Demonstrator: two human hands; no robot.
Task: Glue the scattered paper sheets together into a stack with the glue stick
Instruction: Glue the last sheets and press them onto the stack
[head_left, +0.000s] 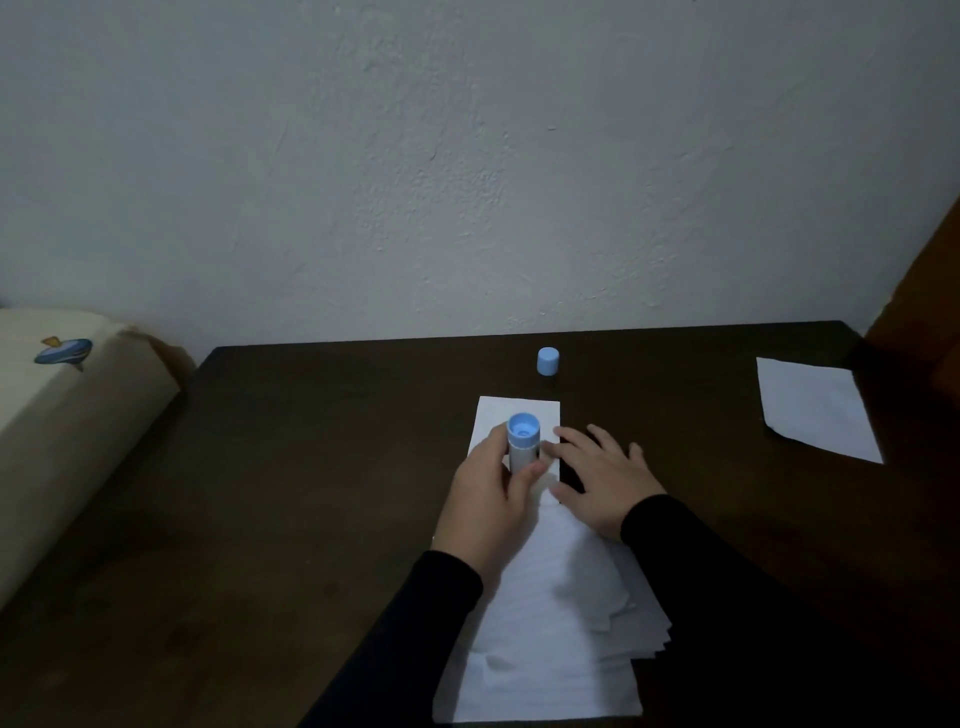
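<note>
Gripping the glue stick (522, 441) upright, the left hand (491, 506) curls its fingers and thumb round the barrel over the top sheet of the paper stack (545, 613). The right hand (602, 480) lies flat with fingers spread wide, pressing the sheet's right edge just beside the stick. A blue cap (548, 361) stands apart at 12 o'clock from the hands, near the far edge of the dark table (311, 467). One loose sheet (815, 408) lies well apart at 2 o'clock, close to the table's right edge. From 8 to 10 o'clock the tabletop runs bare to its left edge, where a pale cushion (78, 405) sits. The stack's lower sheets fan out unevenly at 5 o'clock.
</note>
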